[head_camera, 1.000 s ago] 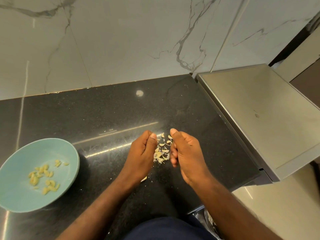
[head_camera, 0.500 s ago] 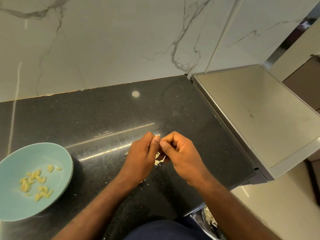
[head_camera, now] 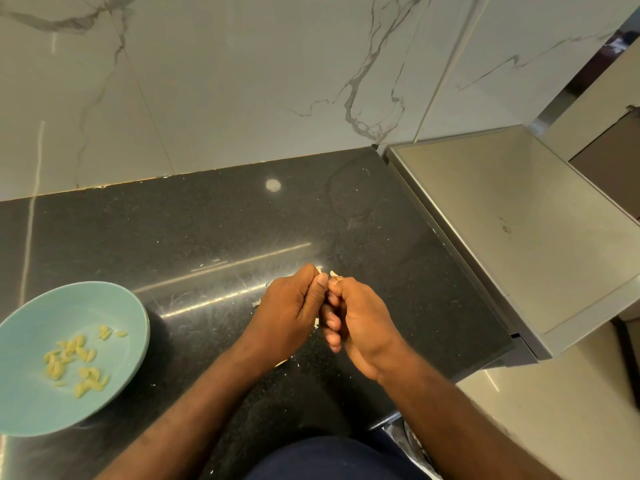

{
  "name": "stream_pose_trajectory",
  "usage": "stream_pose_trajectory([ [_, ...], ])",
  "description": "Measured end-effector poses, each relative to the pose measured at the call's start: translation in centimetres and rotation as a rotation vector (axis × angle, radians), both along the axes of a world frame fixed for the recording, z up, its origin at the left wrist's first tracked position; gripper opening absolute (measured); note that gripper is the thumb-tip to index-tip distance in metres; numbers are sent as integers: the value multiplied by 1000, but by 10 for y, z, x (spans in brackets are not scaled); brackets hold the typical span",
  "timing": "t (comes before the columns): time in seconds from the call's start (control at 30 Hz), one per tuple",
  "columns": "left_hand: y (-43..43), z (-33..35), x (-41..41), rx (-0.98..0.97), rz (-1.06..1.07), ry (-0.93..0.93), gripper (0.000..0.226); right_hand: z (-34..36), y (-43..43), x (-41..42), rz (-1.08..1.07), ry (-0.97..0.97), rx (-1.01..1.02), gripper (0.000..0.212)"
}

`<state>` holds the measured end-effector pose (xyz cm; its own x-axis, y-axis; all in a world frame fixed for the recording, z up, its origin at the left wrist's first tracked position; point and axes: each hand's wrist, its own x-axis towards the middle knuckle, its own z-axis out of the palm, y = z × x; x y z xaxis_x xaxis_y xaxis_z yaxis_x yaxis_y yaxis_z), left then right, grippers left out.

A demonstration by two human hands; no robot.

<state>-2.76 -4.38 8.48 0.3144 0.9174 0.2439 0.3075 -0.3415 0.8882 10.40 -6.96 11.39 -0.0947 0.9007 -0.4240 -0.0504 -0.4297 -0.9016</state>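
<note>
One pale scrap (head_camera: pixel 334 274) pinched between thumbtips — left hand (head_camera: pixel 291 306), right hand (head_camera: pixel 363 320)

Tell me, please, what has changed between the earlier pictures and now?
The left hand and right hand closed in from either side of the peelings, which now lie mostly hidden under them; the right hand pinches a pale scrap. The blue bowl of yellow pieces stayed as it was.

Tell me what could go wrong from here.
1. The small clove pinched between left hand and right hand could slip and drop among the peels on the counter.
2. The bowl sits far left, apart from the hands; a carried clove might fall on the way.
3. Peels could scatter off the counter's near edge.
</note>
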Motion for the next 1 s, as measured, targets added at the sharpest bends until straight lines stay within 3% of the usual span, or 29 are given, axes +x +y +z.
stream_pose_trajectory([
  [0.13,1,-8,-5,37,7,43,35,6,2,3,1,168,-186,42],
  [0.23,-1,-4,-5,-29,15,1,41,6,5,2,79,119,-135,40],
  [0.27,-1,-1,-4,-110,9,-70,41,3,5,2,124,15,-19,38],
  [0.4,-2,16,-4,-575,15,-382,40,-16,12,17,334,-694,705,26],
  [0.47,-3,20,-5,-746,-7,-445,38,-19,17,26,356,-904,924,22],
  [0.53,-4,22,-6,-870,-26,-518,37,-19,19,29,311,-963,1047,20],
  [0.63,-2,25,-3,-947,-8,-645,35,-16,15,23,128,-748,993,14],
  [0.73,-1,23,-1,-881,38,-642,35,-11,11,13,-125,-455,742,3],
  [0.8,-2,22,-2,-816,75,-598,37,-8,9,8,-209,-337,564,12],
  [1.0,-3,21,-4,-650,147,-453,37,-7,10,17,-97,-362,306,9],
])
